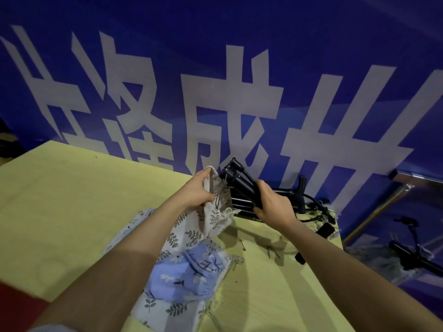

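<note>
Two hands at work: right hand (pixel 273 202) clenched round folded black tripod (pixel 236 179), raised above yellow table (pixel 60 200). Left hand (pixel 199 191) pinches leaf-print cloth (pixel 215 207) against tripod legs. Blue cloth (pixel 189 271) below, pump (pixel 299 195) behind.

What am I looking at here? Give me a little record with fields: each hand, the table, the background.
Left: the left hand pinches the raised end of the leaf-print cloth
Right: the right hand grips a bundle of black rods, tilted, its ends beside the cloth
Table: yellow cover; blue patterned cloth lying on the leaf-print cloth; black T-handled tool behind the hands
Background: blue banner with large white characters
</note>
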A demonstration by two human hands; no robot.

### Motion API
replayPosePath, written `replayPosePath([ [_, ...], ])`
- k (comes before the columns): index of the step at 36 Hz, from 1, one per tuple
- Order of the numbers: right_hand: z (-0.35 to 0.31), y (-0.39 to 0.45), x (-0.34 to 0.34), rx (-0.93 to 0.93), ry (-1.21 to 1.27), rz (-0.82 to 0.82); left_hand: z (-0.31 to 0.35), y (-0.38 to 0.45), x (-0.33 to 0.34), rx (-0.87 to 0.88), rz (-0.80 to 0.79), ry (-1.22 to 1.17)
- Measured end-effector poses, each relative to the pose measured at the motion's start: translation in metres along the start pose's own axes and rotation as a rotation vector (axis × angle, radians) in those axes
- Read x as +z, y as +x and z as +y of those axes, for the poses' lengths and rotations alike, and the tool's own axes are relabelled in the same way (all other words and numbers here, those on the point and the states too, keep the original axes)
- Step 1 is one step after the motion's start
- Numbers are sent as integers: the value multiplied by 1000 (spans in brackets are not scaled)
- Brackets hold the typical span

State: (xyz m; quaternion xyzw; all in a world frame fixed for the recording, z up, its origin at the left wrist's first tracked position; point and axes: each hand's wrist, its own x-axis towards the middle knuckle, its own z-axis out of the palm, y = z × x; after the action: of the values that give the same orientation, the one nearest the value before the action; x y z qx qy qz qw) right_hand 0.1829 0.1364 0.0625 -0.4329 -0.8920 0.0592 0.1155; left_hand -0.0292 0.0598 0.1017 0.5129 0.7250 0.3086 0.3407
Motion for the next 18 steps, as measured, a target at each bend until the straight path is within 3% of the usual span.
replayPosePath([
  [8,-5,6,19,-162,-158,-52,12,-2,-18,11,-37,100],
  [14,-20,15,24,-271,-224,8,17,-3,-8,108,-105,441],
  [18,-24,23,22,-336,-290,88,12,-4,7,193,34,850],
])
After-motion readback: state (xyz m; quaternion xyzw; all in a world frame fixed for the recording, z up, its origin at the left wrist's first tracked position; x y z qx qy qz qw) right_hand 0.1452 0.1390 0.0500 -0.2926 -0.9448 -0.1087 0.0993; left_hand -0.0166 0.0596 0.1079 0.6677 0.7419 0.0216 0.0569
